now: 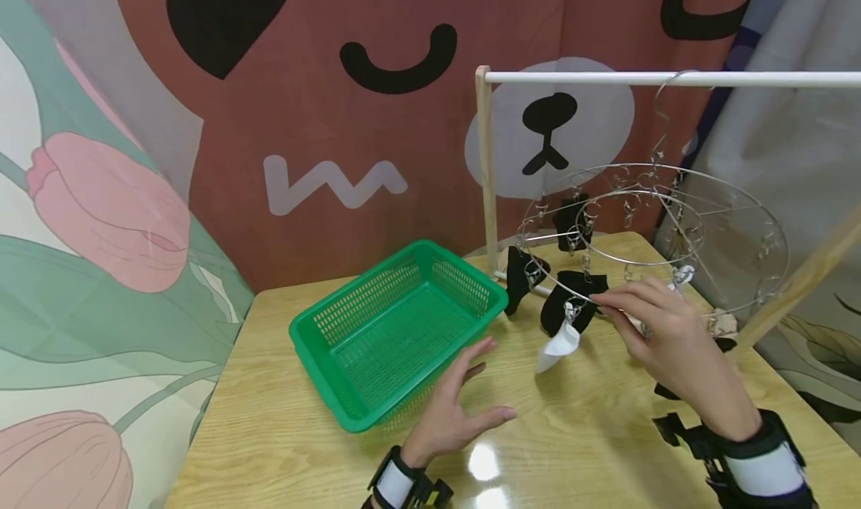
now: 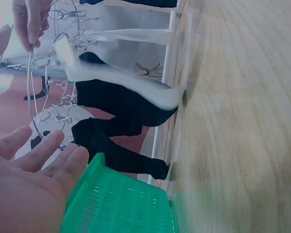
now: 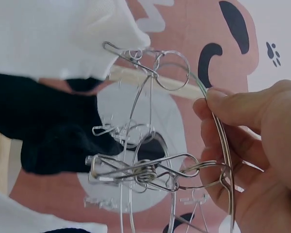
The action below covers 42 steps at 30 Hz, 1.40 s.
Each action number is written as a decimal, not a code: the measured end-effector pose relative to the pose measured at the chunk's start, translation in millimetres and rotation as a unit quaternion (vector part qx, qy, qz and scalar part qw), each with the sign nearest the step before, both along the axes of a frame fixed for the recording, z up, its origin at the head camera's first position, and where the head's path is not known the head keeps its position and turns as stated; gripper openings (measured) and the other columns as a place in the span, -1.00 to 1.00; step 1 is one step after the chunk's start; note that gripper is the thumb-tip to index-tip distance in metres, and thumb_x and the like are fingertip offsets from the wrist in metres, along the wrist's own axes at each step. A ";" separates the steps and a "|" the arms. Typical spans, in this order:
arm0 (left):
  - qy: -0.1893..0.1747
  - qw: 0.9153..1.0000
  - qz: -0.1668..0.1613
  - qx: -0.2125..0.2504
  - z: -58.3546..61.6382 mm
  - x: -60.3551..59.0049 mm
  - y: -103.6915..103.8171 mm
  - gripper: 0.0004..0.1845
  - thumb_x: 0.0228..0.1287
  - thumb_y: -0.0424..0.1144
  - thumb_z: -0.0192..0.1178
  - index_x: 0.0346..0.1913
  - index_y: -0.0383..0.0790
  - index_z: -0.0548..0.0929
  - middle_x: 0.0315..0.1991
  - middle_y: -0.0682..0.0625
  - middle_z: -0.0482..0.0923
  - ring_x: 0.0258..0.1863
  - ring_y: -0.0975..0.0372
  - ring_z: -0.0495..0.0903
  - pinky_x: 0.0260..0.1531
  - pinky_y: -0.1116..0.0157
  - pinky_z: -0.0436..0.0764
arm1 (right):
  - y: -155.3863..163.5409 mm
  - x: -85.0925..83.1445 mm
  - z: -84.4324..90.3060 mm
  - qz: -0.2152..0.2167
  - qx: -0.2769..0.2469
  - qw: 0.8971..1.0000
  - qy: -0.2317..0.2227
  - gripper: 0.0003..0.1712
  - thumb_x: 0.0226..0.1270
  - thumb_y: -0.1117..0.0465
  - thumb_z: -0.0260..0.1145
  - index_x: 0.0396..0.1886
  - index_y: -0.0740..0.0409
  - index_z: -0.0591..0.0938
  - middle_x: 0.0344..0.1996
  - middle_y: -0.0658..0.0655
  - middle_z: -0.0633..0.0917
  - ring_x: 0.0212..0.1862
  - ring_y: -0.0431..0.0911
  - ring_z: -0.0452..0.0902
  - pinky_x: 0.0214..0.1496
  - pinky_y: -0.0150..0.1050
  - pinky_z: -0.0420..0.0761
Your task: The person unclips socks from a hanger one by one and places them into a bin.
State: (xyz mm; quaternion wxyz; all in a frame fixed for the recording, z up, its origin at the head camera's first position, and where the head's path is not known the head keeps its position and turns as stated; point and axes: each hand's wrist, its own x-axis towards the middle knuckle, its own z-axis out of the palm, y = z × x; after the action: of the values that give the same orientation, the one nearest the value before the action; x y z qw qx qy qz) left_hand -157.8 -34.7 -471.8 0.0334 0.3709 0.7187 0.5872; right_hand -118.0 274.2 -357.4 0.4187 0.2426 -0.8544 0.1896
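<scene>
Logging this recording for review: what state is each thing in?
Green basket: upright, no contents visible
Wire hanger: hooked over white rail
Black socks: hanging from clips
Front white sock: clipped, hanging
Left hand: fingers extended, holding nothing
Right hand: pinching hanger's rim

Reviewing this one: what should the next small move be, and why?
Probably have the right hand ease gently off the hanger's outer ring. It pinches that wire, the white sock closest to the green basket already hangs from a clip, the basket shows nothing inside, and the left hand is open and holds nothing.
</scene>
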 end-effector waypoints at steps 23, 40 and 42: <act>-0.027 0.999 -0.033 0.021 -6.2 0.5 25.5 0.20 0.13 -0.31 0.63 0.72 0.07 0.08 0.69 0.00 0.18 0.64 0.06 0.25 0.57 0.04 0.36 | 14.9 17.7 24.0 0.025 -0.020 0.999 0.014 -0.14 0.60 -0.34 0.18 0.29 0.40 0.67 0.26 0.40 0.68 0.45 -0.21 0.43 0.56 -0.48 0.26; -0.057 0.997 -0.042 0.034 -7.5 1.9 37.1 0.16 0.10 -0.38 0.62 0.70 -0.01 0.15 0.66 -0.05 0.25 0.61 0.03 0.30 0.56 0.05 0.38 | 62.6 40.4 18.8 -0.042 0.001 0.999 0.007 -0.09 0.57 -0.43 0.14 0.05 0.42 0.76 -0.03 0.39 0.76 0.23 -0.38 0.43 0.40 -0.68 0.24; -0.060 0.996 -0.049 0.033 -8.4 2.1 40.5 0.13 0.12 -0.38 0.61 0.69 -0.08 0.17 0.66 -0.09 0.25 0.61 0.00 0.30 0.56 0.04 0.37 | 66.0 40.4 16.8 -0.038 0.001 0.999 0.012 -0.12 0.58 -0.41 0.14 -0.06 0.40 0.79 -0.12 0.35 0.78 0.14 -0.37 0.45 0.33 -0.70 0.27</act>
State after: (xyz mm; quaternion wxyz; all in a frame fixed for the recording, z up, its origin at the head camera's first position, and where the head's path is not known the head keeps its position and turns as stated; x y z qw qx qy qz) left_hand -155.7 5.7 -480.2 0.0928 0.3708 0.6763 0.6296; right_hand -77.6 340.2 -340.7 0.4352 0.2128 -0.8581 0.1703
